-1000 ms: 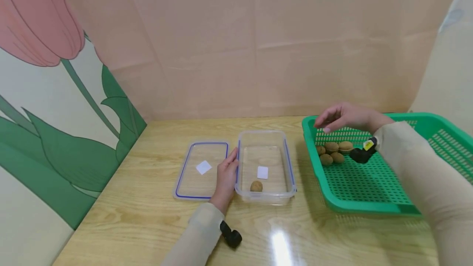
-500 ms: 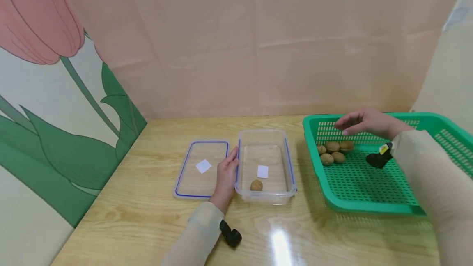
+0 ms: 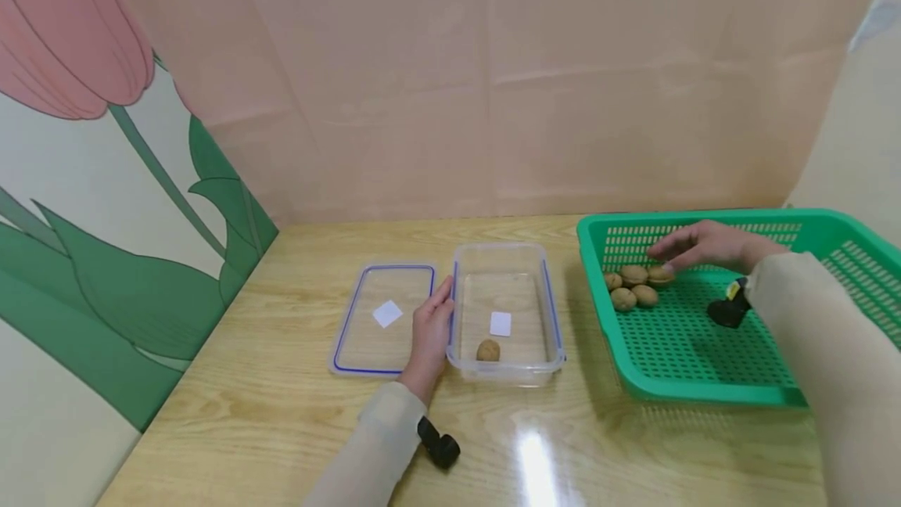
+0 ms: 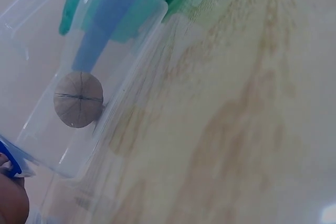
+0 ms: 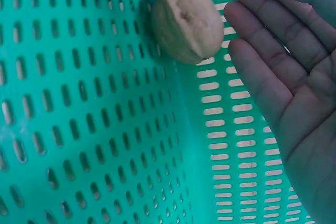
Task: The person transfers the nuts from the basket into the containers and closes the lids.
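Observation:
My left hand [image 3: 428, 335] rests along the left wall of a clear plastic food container [image 3: 554, 319], fingers stretched out on its outside. Inside the container lie one walnut [image 3: 489, 350] and a white square label [image 3: 500, 324]. The left wrist view shows that walnut [image 4: 80, 99] through the clear wall. Over the far-left part of a green basket [image 3: 704, 393], my right hand [image 3: 714, 245] reaches down with relaxed, slightly bent fingers. Its thumb tip is right at the nearest walnut [image 3: 660, 276]. In the right wrist view the fingers [image 5: 257, 72] extend beside a walnut [image 5: 188, 23], holding nothing.
Several more walnuts [image 3: 634, 275] cluster in the basket's left corner. A flat clear lid [image 3: 366, 343] with a blue seal and white square lies left of the container, partly behind my left hand. A pink-beige covering [image 3: 422, 100] hangs behind the wooden table [image 3: 281, 413].
My right hand has moved right within the basket, then dropped lower toward the walnuts. The left hand and the container stay in place.

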The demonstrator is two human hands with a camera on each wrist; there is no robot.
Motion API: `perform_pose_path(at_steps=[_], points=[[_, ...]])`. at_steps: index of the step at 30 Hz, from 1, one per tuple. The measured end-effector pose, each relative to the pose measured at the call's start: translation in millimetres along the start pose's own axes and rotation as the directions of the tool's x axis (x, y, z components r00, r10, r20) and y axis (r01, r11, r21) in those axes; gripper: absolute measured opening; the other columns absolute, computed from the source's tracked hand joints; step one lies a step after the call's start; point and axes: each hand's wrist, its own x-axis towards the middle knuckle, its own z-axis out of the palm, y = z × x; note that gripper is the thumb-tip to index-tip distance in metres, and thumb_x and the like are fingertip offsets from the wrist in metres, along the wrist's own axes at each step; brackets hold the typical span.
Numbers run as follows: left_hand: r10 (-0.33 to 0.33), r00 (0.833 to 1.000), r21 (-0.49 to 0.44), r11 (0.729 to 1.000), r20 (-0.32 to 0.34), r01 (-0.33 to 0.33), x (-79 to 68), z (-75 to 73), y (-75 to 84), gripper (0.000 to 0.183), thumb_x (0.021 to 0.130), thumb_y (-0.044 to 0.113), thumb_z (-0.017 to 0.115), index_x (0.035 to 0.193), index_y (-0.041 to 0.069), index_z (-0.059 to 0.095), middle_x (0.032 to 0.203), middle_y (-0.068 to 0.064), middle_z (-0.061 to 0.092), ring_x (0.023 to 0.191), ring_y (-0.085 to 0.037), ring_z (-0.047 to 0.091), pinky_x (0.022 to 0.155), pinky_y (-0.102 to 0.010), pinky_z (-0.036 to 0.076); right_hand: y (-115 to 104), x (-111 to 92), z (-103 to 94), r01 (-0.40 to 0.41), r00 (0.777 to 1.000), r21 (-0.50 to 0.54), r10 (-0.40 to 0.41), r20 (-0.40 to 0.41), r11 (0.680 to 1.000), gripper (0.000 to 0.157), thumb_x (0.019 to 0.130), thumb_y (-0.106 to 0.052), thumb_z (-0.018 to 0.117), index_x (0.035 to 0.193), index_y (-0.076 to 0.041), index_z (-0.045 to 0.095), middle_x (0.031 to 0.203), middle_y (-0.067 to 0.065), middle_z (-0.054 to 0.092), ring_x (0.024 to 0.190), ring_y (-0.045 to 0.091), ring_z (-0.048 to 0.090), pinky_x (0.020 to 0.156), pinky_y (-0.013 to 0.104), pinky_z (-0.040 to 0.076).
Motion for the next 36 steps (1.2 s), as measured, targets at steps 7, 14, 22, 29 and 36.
perform_pose_path(at_steps=[7,14,22,29,36], points=[[-0.018,1.000,0.004,1.000,0.000,0.018,-0.4,-0.3,0.5,0.040,0.093,0.001,0.042,0.133,0.000,0.045,0.141,-0.009,0.043,0.134,-0.023,0.033,0.113,-0.034,0.026,2.1,5.3,0.7,-0.028,0.999,0.009,0.027,0.032,1.000,0.053,0.083,-0.022,0.068,0.126,0.004,0.052,0.128,0.023,0.053,0.099,0.001,0.057,0.094,0.050,0.046],[-0.013,1.000,0.007,1.000,-0.001,0.013,0.0,-0.9,-0.9,0.040,0.093,0.001,0.043,0.133,-0.001,0.045,0.140,-0.010,0.043,0.134,-0.023,0.034,0.113,-0.033,0.025,9.1,9.1,3.4,-0.039,0.998,-0.020,0.040,0.058,0.999,0.047,0.080,-0.021,0.071,0.118,0.004,0.058,0.120,0.019,0.060,0.098,0.010,0.060,0.089,0.043,0.050],[-0.006,1.000,-0.008,1.000,0.008,0.006,-0.8,-0.4,-0.6,0.040,0.093,0.001,0.042,0.133,-0.001,0.045,0.141,-0.011,0.041,0.135,-0.023,0.032,0.113,-0.034,0.024,16.6,12.8,4.1,-0.065,0.989,-0.024,0.067,0.133,0.998,0.048,0.079,-0.019,0.072,0.118,0.004,0.058,0.125,0.022,0.056,0.108,0.021,0.056,0.093,0.049,0.047],[-0.009,1.000,-0.022,1.000,0.005,0.009,-0.9,0.5,-1.8,0.040,0.093,0.001,0.042,0.133,-0.001,0.045,0.141,-0.011,0.042,0.134,-0.023,0.033,0.113,-0.033,0.025,16.1,11.7,5.3,-0.042,0.987,-0.083,0.055,0.151,0.996,0.045,0.079,-0.022,0.071,0.116,0.002,0.060,0.124,0.023,0.055,0.112,0.033,0.054,0.091,0.050,0.048],[-0.005,1.000,-0.017,1.000,0.001,0.005,-0.7,-0.5,-1.7,0.039,0.093,0.001,0.042,0.132,-0.002,0.045,0.140,-0.011,0.043,0.134,-0.023,0.033,0.113,-0.033,0.025,16.8,7.4,1.4,-0.018,0.997,-0.085,0.025,0.077,0.996,0.046,0.079,-0.022,0.071,0.116,0.001,0.061,0.124,0.022,0.055,0.107,0.021,0.056,0.086,0.042,0.051]])
